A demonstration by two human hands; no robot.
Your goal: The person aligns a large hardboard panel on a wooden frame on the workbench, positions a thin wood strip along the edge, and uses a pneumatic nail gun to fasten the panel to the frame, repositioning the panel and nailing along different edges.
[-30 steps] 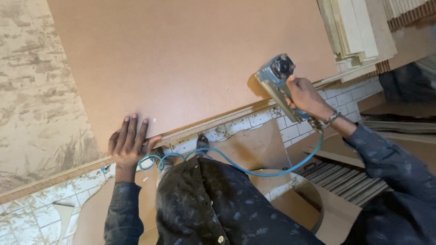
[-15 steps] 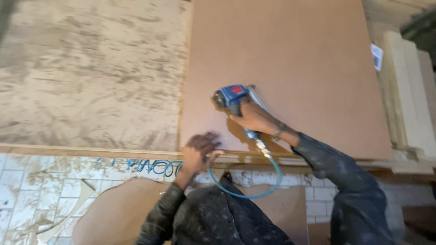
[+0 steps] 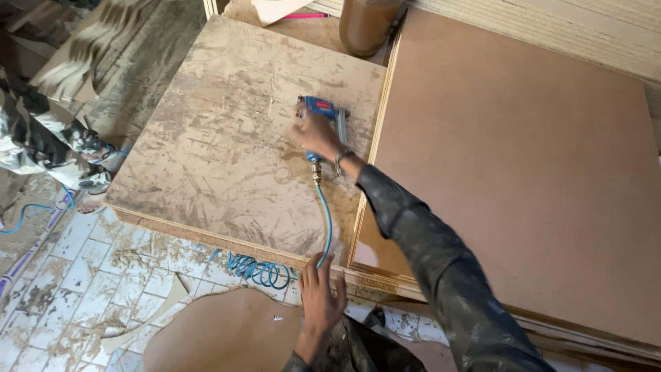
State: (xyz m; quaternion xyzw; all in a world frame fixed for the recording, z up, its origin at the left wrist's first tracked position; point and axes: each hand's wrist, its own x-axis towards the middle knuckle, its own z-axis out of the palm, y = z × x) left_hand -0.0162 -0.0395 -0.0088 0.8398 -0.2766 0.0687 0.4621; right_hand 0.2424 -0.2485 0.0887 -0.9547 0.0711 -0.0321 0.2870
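Two hands visible. Left hand [image 3: 320, 293] flat, fingers together, on the worktable [image 3: 206, 158] front edge by the blue hose [image 3: 325, 220]. Right hand [image 3: 317, 134] clamped around the blue nail gun [image 3: 323, 114], mid-table. Brown board [image 3: 516, 179] lies right.

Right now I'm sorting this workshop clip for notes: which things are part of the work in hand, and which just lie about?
In use:
right hand gripping the blue air stapler
blue air hose
left hand resting on the worn board

Lying about:
smooth brown panel
brown jar
curved cut-out piece on the tiled floor
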